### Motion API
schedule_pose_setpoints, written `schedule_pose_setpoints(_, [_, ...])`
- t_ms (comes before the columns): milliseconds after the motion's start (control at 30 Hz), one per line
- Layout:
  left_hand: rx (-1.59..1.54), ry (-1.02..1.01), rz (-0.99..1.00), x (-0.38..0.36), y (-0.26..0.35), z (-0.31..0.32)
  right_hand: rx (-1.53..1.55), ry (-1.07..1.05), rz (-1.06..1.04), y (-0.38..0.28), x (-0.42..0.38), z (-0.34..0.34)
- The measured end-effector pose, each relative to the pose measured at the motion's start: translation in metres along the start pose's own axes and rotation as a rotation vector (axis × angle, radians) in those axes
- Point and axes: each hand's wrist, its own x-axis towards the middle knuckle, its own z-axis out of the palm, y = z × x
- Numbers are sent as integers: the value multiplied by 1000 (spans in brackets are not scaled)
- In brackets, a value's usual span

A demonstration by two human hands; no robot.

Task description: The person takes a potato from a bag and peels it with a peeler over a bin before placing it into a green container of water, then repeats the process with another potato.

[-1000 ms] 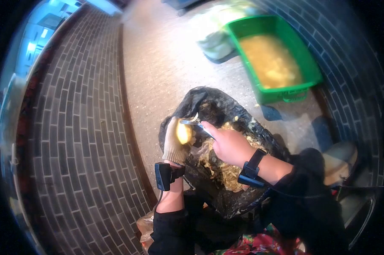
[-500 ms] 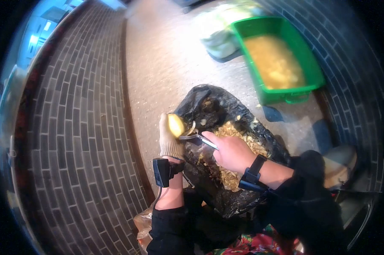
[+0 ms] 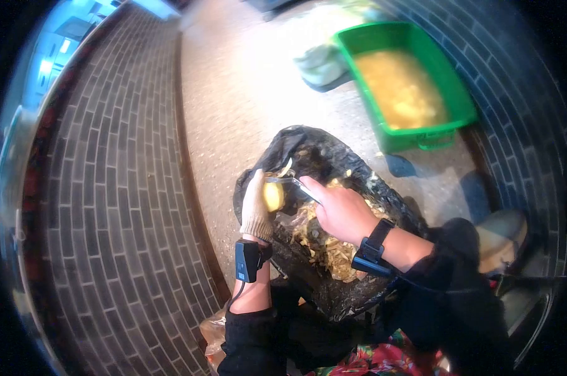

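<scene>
My left hand [image 3: 254, 202], in a pale knitted glove, is closed around a potato [image 3: 273, 197] whose yellow flesh shows on the side facing right. My bare right hand [image 3: 344, 212] grips the handle of a metal peeler [image 3: 305, 190]. The peeler's head lies against the potato's upper end, and a thin strip of peel [image 3: 286, 167] sticks up beside it. Below both hands sits a black plastic bag [image 3: 333, 299], opened wide, with a heap of peelings [image 3: 340, 258] inside.
A green tub [image 3: 462, 113] holding peeled potatoes [image 3: 402, 88] in cloudy liquid stands at the upper right. Beside it lies a whitish plastic bag [image 3: 321, 66]. A brick wall [image 3: 120, 188] runs along the left. A shoe [image 3: 501, 241] rests at the right.
My left hand has turned and shifted slightly right with the potato. The peeler has moved from the potato's lower end to its upper end, and a peel strip now stands up there.
</scene>
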Motion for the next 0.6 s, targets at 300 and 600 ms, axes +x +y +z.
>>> schedule_pose_setpoints(300, [-305,75,-105,-2,11,-13,22,-267,14,-18,-19,16])
schedule_pose_setpoints(600, [-165,-15,-134,-8,10,4,56,-61,103,4,7,-9])
